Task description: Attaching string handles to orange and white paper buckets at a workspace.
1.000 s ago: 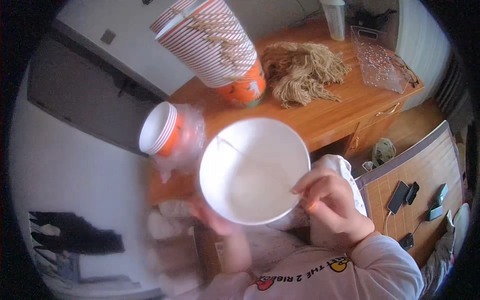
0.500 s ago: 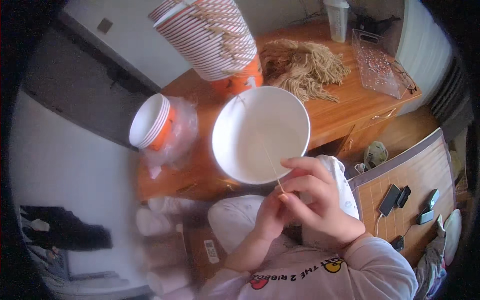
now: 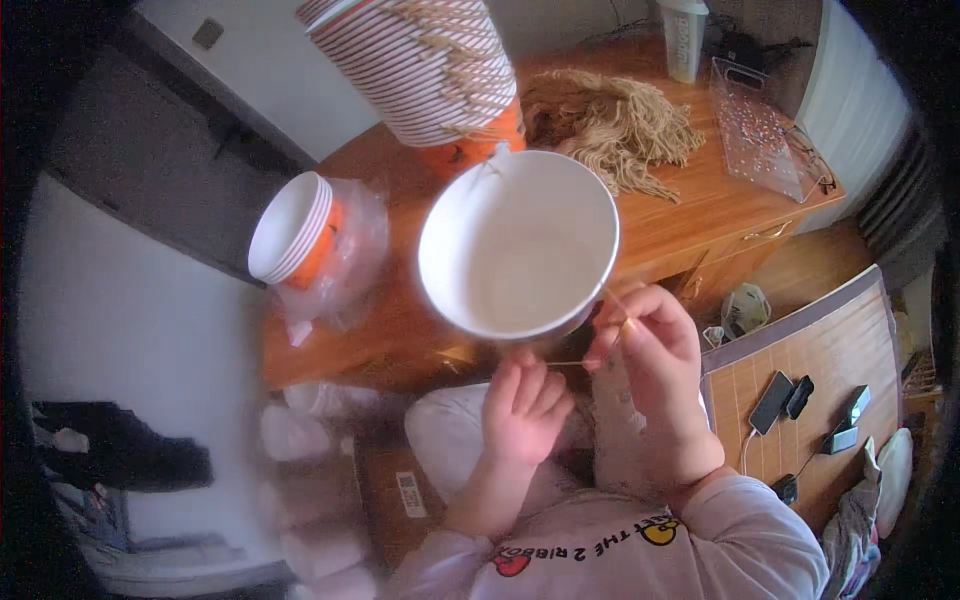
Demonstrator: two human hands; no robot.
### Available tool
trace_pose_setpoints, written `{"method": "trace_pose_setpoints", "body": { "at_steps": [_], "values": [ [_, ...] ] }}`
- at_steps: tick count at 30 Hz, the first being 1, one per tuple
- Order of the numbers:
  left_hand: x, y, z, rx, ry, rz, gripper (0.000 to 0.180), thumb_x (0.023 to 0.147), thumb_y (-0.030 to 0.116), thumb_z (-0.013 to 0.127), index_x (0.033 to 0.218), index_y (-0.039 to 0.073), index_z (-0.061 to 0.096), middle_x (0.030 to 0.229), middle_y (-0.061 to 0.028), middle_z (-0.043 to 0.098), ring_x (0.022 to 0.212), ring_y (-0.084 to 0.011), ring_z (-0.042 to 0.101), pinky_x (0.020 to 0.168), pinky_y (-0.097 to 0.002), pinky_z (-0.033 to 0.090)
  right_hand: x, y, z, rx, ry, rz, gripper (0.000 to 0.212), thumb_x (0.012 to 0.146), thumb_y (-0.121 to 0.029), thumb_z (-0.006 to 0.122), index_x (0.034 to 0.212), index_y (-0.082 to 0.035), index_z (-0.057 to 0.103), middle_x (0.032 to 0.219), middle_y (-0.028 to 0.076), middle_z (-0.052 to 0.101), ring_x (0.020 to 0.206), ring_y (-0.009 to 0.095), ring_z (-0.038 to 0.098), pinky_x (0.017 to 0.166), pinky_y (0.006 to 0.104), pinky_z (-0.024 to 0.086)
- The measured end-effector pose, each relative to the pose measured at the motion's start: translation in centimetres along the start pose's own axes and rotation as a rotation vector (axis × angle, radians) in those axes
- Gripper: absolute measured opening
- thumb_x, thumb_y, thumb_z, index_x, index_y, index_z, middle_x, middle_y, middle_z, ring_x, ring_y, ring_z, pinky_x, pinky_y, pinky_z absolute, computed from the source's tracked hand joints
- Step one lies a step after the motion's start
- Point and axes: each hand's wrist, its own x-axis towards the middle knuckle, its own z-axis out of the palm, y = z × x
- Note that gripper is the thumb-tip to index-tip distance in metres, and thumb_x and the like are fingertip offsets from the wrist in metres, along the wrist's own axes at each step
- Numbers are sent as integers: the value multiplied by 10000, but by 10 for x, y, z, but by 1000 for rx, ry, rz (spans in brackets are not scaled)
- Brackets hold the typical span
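Note:
In front of me a large white paper bucket [image 3: 520, 240] is tilted so its open mouth faces up toward me. A thin tan string [image 3: 568, 363] is stretched between my two hands below the near rim. My left hand [image 3: 527, 408] is closed, its fingertips pinching one part of the string. My right hand [image 3: 655, 340], at the bucket's near right side, pinches the string between thumb and fingers. A short length runs up from it toward the rim; whether it is fixed there I cannot tell. Another bit of twine shows at the far rim.
Behind the bucket stands a tall stack of orange-and-white buckets [image 3: 410, 75] with twine hanging on them. A smaller bagged stack [image 3: 290, 230] lies left. A tan twine bundle [image 3: 630, 130], clear tray [image 3: 765, 130] and tumbler [image 3: 683, 40] occupy the wooden desk [image 3: 670, 235]. A phone [image 3: 771, 402] lies right.
My hands have moved apart, the right one going up and right, the left down and left. The string is now drawn between them. The bucket appears slightly higher in view.

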Motion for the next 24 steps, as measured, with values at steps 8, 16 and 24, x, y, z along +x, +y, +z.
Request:
{"method": "trace_pose_setpoints", "body": {
  "at_steps": [8,16,24],
  "values": [
    [-4,12,11,292,40,301,326,1008,326,429,830,64,507,568,35,327,507,-88,269,488,-254,220,12,7,-21,392,-2,100,113,944,-124,532,979,-18,549,825,84,600,718,211,624,666,321,529],
    [-11,8,20,1086,65,396,314,944,219,492,706,22,552,632,-25,511,520,-65,373,473,-231,260,5,12,-6,-465,408,-630,477,769,-12,671,1186,-12,439,1127,110,506,1028,212,505,901,335,407],
    [-12,4,22,1690,-111,602,53,765,39,612,790,53,567,633,-95,506,537,-286,521,491,-373,404,-13,-19,12,-950,-256,-339,189,770,-173,722,912,-68,656,839,71,643,786,263,585,702,360,422]
  ]
}}
